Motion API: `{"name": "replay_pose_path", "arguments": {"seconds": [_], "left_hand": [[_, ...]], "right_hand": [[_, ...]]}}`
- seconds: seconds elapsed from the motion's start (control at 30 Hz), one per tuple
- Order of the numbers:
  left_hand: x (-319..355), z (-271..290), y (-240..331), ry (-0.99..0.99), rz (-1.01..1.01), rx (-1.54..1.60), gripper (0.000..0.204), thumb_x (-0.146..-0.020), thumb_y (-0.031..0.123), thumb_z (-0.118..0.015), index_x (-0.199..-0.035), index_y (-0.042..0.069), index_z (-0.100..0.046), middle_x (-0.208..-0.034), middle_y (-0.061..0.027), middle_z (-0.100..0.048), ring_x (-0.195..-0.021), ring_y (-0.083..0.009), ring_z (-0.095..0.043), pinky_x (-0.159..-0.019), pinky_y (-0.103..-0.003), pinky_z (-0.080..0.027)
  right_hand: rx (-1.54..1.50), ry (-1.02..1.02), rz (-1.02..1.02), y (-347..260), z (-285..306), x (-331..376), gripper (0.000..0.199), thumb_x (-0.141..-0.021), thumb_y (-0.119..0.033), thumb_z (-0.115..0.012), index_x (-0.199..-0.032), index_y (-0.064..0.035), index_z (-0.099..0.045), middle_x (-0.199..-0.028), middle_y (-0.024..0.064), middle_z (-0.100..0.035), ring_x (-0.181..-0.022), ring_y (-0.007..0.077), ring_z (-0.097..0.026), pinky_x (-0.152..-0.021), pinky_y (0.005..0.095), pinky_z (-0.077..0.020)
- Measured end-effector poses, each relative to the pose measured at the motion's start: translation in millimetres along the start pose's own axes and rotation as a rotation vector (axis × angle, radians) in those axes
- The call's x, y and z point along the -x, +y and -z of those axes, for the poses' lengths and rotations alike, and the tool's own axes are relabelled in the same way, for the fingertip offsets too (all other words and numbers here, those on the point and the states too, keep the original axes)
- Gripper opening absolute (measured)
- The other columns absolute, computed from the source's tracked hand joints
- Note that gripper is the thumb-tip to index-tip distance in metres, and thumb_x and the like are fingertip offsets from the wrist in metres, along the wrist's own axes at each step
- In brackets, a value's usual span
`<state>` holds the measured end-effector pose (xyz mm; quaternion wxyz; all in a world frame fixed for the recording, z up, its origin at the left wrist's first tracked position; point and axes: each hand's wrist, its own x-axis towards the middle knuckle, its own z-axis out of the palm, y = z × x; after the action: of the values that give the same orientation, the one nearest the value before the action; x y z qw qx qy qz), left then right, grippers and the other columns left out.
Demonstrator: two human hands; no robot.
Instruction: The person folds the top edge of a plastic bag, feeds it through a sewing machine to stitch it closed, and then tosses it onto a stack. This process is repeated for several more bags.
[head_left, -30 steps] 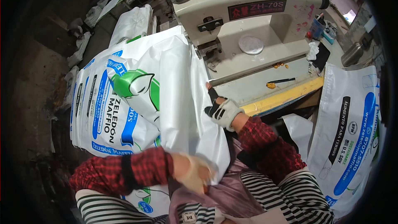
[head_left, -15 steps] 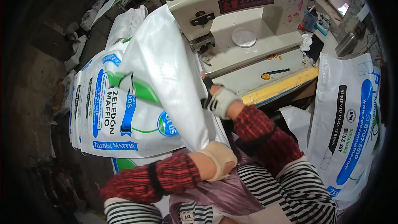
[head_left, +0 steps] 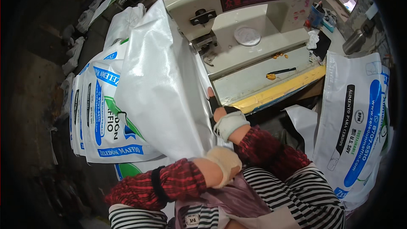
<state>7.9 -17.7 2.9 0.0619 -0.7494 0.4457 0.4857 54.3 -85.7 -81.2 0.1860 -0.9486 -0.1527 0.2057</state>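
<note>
A large white plastic sack (head_left: 154, 76) stands on edge in front of me, its right side running along the front of a cream sewing machine (head_left: 254, 21). At its right edge is my right hand (head_left: 224, 116), in a pale wrap with black on the fingers. One finger points up along the sack's edge and the hand is closed on it; the other fingers are partly hidden. My left hand (head_left: 224, 166), in a beige wrap, is at the sack's lower end, its fingers out of sight. The machine's needle area (head_left: 204, 42) lies just right of the sack.
Printed white sacks (head_left: 120, 150) are stacked at the left, and another printed sack (head_left: 339, 123) hangs at the right. The machine table has a yellow front edge (head_left: 280, 91). A dark slim tool (head_left: 282, 71), a blue cup (head_left: 316, 17) and a metal bottle (head_left: 354, 41) lie beyond.
The white sack has spread out flatter and leftward, covering more of the printed stack. The green printed part has swung down. My right hand has moved slightly toward me; my left has barely moved.
</note>
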Motion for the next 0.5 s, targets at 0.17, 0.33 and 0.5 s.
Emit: {"name": "replay_pose_path", "arguments": {"seconds": [0.17,0.33,0.5], "left_hand": [[9,13,-41,0.063,0.322,-0.164,0.023,-0.065,0.036,-0.062,-0.076,0.017,-0.068,-0.075,-0.0067,-0.064,-0.073,-0.0240,-0.062,-0.060,-0.035,-0.049],[79,49,-107,-0.045,0.548,-0.292,0.030,-0.067,0.037,-0.059,-0.086,0.016,-0.067,-0.074,-0.0088,-0.063,-0.068,-0.0258,-0.060,-0.062,-0.037,-0.048],[24,-64,-62,0.157,-0.214,0.177,0.035,-0.069,0.032,-0.062,-0.087,0.003,-0.058,-0.079,-0.0180,-0.057,-0.074,-0.0351,-0.056,-0.065,-0.038,-0.046]], "right_hand": [[-0.033,0.011,-0.042,0,-10,-41,0.061,-0.075,-0.015,-0.051,-0.130,-0.0044,-0.026,-0.073,0.0214,-0.060,-0.068,0.0348,-0.060,-0.057,0.0428,-0.0461],[-0.006,0.044,-0.012,39,-61,-70,0.069,-0.075,-0.015,-0.052,-0.134,-0.0034,-0.017,-0.076,0.0229,-0.058,-0.065,0.0328,-0.059,-0.056,0.0400,-0.0455],[0.050,0.180,0.373,21,-43,-44,0.033,-0.076,-0.015,-0.049,-0.107,-0.0034,-0.048,-0.075,0.0166,-0.058,-0.064,0.0290,-0.057,-0.057,0.0374,-0.0448]]}}
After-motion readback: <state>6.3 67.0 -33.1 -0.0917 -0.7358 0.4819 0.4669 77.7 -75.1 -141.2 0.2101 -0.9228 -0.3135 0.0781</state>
